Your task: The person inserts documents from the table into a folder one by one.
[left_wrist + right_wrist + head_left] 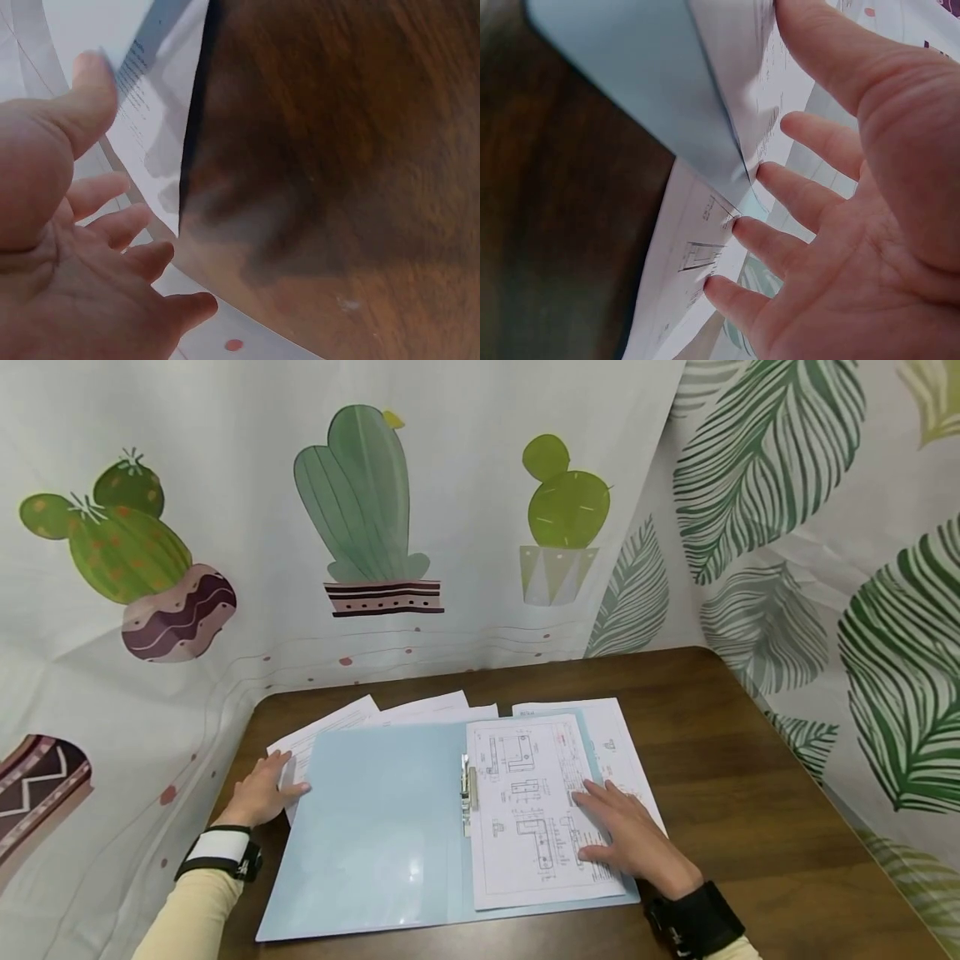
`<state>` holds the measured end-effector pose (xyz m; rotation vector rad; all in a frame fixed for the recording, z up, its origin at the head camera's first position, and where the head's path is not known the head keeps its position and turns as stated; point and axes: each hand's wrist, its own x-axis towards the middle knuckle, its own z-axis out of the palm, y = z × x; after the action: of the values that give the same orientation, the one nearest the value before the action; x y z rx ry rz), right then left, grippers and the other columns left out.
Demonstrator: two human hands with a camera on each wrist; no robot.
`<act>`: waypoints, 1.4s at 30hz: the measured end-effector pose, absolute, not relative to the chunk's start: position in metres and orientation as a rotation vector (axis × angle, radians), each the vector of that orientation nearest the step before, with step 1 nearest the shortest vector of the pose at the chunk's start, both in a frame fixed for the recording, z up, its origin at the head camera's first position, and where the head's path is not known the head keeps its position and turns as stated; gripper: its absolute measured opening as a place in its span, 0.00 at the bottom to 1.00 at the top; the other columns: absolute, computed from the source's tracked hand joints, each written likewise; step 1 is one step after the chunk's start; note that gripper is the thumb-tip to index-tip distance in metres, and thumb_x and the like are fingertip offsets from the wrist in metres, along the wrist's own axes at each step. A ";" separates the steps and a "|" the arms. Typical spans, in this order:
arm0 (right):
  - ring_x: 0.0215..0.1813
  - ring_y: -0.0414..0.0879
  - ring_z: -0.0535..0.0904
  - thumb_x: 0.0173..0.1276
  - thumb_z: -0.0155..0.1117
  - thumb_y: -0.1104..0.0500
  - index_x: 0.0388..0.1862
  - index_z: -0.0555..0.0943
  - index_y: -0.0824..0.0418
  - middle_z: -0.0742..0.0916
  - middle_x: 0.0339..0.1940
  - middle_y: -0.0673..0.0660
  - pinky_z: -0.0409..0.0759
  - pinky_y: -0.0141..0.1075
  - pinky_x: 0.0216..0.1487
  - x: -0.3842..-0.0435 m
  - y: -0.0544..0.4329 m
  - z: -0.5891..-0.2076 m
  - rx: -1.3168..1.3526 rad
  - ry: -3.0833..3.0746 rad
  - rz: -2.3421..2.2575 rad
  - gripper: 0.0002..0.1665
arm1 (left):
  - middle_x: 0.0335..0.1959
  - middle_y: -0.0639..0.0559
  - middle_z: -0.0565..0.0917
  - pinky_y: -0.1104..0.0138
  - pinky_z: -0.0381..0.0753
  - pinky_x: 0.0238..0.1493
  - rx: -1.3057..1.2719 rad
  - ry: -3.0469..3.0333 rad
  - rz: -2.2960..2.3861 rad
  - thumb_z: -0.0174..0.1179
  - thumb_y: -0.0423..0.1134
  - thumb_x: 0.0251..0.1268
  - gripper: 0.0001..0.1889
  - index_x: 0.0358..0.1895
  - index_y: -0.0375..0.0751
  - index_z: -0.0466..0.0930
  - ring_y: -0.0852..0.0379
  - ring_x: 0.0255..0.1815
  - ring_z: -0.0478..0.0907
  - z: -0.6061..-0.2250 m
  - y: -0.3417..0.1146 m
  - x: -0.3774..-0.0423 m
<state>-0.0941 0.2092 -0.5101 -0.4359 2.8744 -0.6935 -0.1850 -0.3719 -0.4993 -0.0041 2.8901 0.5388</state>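
A light blue folder [375, 827] lies spread open on the table, with a metal clip [470, 785] along its spine. Sheets of technical drawings [517, 852] rest on its right half. Fingers spread, my right hand [633, 835] lies over the right edge of these drawings; in the right wrist view its fingertips meet the paper [697, 247]. My left hand [258, 789] is at the folder's left edge, thumb toward the cover and fingers loosely extended by a printed sheet [139, 112]. That sheet lies partly beneath the folder.
More white sheets [431, 703] stick out behind the folder's top edge. Another drawing sheet [615, 727] juts out under its right side. The brown wooden table [750, 827] extends to the right, and a cactus-printed curtain [472, 510] hangs behind it.
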 end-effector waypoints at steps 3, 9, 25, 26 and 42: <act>0.81 0.67 0.56 0.53 0.83 0.47 0.74 0.75 0.56 0.70 0.79 0.62 0.53 0.68 0.75 -0.093 0.209 -0.510 -0.433 2.876 -0.684 0.49 | 0.76 0.17 0.48 0.21 0.45 0.63 -0.025 2.892 0.547 0.56 0.43 0.78 0.37 0.76 0.19 0.52 0.16 0.75 0.44 -0.500 -0.376 -0.184; 0.81 0.67 0.57 0.53 0.83 0.47 0.73 0.75 0.56 0.70 0.79 0.61 0.53 0.67 0.75 -0.093 0.210 -0.511 -0.431 2.871 -0.676 0.49 | 0.77 0.17 0.45 0.19 0.44 0.61 -0.039 2.878 0.511 0.58 0.45 0.76 0.41 0.76 0.17 0.50 0.15 0.75 0.41 -0.503 -0.384 -0.183; 0.81 0.67 0.56 0.54 0.83 0.48 0.74 0.75 0.57 0.70 0.79 0.62 0.53 0.68 0.74 -0.095 0.208 -0.514 -0.437 2.902 -0.689 0.49 | 0.72 0.15 0.56 0.24 0.54 0.63 -0.017 3.002 0.486 0.66 0.43 0.68 0.41 0.73 0.18 0.59 0.14 0.70 0.54 -0.511 -0.389 -0.190; 0.81 0.67 0.56 0.54 0.83 0.48 0.74 0.75 0.57 0.70 0.79 0.62 0.53 0.68 0.74 -0.095 0.208 -0.514 -0.438 2.906 -0.688 0.48 | 0.71 0.14 0.57 0.24 0.55 0.63 -0.026 3.013 0.485 0.67 0.43 0.67 0.41 0.72 0.18 0.59 0.14 0.69 0.55 -0.512 -0.389 -0.191; 0.80 0.67 0.57 0.54 0.83 0.47 0.73 0.76 0.57 0.70 0.79 0.62 0.54 0.67 0.74 -0.094 0.209 -0.515 -0.432 2.895 -0.684 0.48 | 0.62 0.23 0.77 0.43 0.77 0.45 -0.176 3.187 0.835 0.76 0.31 0.55 0.42 0.73 0.26 0.65 0.30 0.48 0.79 -0.526 -0.382 -0.187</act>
<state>-0.0943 0.2086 -0.5153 -0.4317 2.8954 -0.6835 -0.1868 -0.3818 -0.5263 -0.1760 3.1867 0.8351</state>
